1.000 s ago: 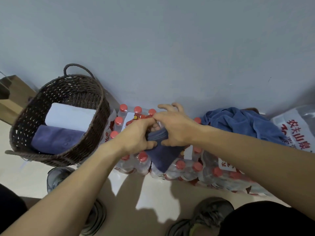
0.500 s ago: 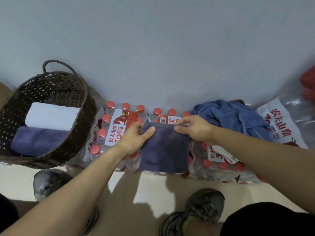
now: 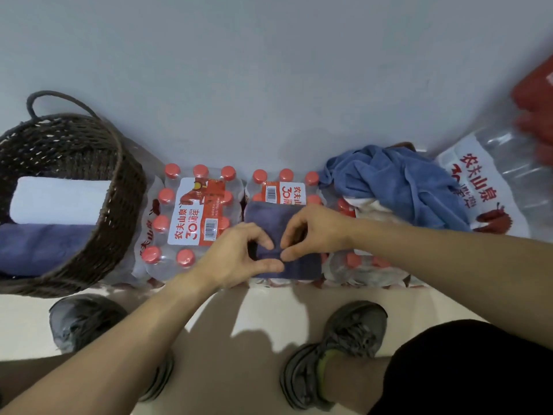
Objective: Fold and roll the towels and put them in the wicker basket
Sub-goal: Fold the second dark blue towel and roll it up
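Both hands, left hand and right hand, pinch the folded dark purple towel at frame centre, lying on shrink-wrapped bottle packs. Wicker basket at left holds a white roll and a purple roll. Crumpled blue towel lies right of centre. Shoes below.

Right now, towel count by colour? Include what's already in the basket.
Dark purple-blue: 2, one under both hands, one rolled in the wicker basket
White: 1, rolled in the basket
Light blue: 1, crumpled heap on the bottle packs
Total: 4
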A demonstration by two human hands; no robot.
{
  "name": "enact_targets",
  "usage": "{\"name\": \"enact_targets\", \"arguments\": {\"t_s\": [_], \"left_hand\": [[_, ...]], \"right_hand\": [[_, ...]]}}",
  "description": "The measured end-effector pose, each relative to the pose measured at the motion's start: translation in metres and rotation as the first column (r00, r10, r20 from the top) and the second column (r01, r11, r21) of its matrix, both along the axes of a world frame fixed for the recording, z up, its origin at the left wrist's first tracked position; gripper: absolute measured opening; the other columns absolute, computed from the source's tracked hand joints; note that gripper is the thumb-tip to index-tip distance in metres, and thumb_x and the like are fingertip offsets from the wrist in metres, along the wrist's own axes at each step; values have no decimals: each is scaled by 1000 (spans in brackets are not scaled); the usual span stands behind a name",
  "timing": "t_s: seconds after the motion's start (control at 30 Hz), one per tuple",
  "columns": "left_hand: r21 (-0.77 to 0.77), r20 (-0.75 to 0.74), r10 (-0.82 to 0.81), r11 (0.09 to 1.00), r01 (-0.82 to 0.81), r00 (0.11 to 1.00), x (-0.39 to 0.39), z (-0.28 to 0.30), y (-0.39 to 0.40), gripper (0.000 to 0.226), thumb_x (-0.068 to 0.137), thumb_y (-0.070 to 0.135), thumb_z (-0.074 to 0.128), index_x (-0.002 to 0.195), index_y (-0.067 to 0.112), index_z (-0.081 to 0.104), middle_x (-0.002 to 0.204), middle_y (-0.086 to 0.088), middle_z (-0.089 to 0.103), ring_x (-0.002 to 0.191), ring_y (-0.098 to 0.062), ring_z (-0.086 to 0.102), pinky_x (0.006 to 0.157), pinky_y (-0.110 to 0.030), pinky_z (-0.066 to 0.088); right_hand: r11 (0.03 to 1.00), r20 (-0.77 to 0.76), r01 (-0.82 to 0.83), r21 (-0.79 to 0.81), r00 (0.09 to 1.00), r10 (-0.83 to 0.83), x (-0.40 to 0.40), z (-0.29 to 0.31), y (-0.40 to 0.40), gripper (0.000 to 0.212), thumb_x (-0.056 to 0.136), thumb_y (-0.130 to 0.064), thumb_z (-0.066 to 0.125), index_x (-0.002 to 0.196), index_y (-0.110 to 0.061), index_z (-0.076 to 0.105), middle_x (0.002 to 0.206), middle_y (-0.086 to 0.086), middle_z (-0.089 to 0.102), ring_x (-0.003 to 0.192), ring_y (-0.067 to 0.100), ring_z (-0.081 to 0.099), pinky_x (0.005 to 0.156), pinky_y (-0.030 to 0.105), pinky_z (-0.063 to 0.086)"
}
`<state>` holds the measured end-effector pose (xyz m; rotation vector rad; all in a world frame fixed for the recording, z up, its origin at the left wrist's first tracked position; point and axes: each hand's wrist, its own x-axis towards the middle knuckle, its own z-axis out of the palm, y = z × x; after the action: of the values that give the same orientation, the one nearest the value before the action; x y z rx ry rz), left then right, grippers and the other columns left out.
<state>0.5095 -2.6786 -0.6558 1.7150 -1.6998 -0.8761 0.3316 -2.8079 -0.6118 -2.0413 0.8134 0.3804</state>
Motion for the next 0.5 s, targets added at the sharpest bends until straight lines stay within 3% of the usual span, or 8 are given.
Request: {"name": "enact_targets", "arguments": {"t_s": [0.07, 0.17, 0.3, 0.4, 0.5], "left_hand": [[-16, 37, -42, 999, 42, 998, -1, -8, 9, 59, 54, 54, 88, 97, 20, 68, 98, 11, 63, 90, -2, 53, 78, -13, 41], [-49, 97, -117, 991, 123, 988, 0, -18, 16, 76, 52, 51, 90, 111, 12, 64, 111, 1, 60, 104, -13, 51, 92, -24, 41], [-126, 202, -64, 988, 91, 977, -1, -25, 21, 55, 64, 19, 88, 112, 7, 66, 114, -7, 61, 106, -26, 55, 96, -35, 44], [-152, 198, -31, 986, 63, 980, 2, -21, 15, 32, 72, 8, 76, 103, 10, 69, 103, -3, 67, 96, -24, 58, 87, -26, 42], [-109, 177, 20, 994, 0, 984, 9, -13, 5, 19, 83, 27, 72, 101, 22, 68, 91, 7, 69, 83, -12, 60, 73, -25, 45]], "right_hand": [[1000, 8, 24, -14, 1000, -24, -11, -12, 11, 36, 65, -44, 88, 94, -26, 77, 92, -13, 71, 84, 2, 65, 73, 19, 50], [984, 74, 13, -178, 997, 0, -21, -23, 24, 58, 55, -51, 91, 104, -25, 73, 103, -10, 60, 94, 8, 57, 83, 24, 48], [920, 87, -88, -383, 988, 130, -31, -30, 37, 75, 53, -56, 88, 115, -23, 64, 113, -5, 50, 102, 11, 43, 90, 22, 38], [859, 58, -103, -502, 987, 152, -36, -35, 42, 66, 61, -44, 85, 117, -22, 59, 114, -3, 51, 99, 15, 46, 86, 29, 44], [887, 115, 31, -460, 993, 25, -33, -30, 37, 36, 69, -33, 76, 101, -23, 62, 100, -5, 57, 92, 16, 53, 82, 36, 49]]}}
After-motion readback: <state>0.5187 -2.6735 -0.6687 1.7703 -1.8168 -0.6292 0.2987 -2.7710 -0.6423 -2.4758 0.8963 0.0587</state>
